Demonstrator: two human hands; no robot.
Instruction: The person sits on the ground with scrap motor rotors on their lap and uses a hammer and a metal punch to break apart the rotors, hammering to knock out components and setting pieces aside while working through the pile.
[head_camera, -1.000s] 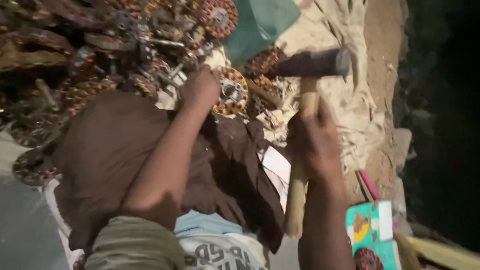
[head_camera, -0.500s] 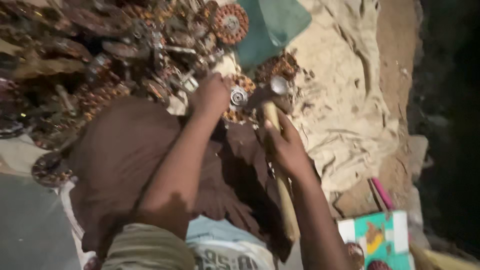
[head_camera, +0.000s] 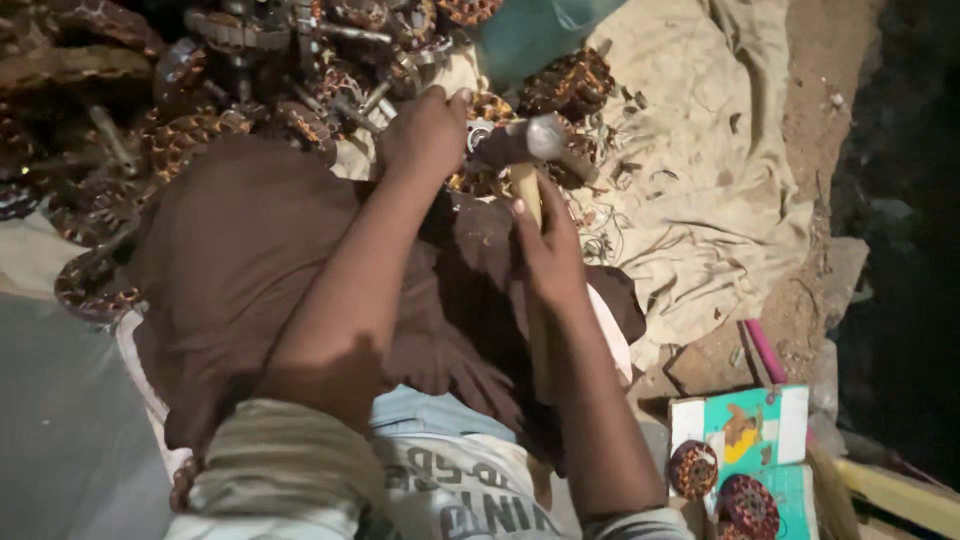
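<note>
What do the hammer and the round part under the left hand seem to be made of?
Hammer: dull grey metal head with a pale, likely wooden handle, gripped by the right hand. Round part under the left hand: probably steel with coppery wire windings, mostly hidden.

Hammer (head_camera: 532, 160): wood handle, metal head down on copper-wound motor part (head_camera: 478, 178), w/ brown cloth under

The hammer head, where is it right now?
In the head view, upper middle: the hammer head sits just right of the left hand, above the right hand gripping its wooden handle, amid copper-wound motor parts.
</note>
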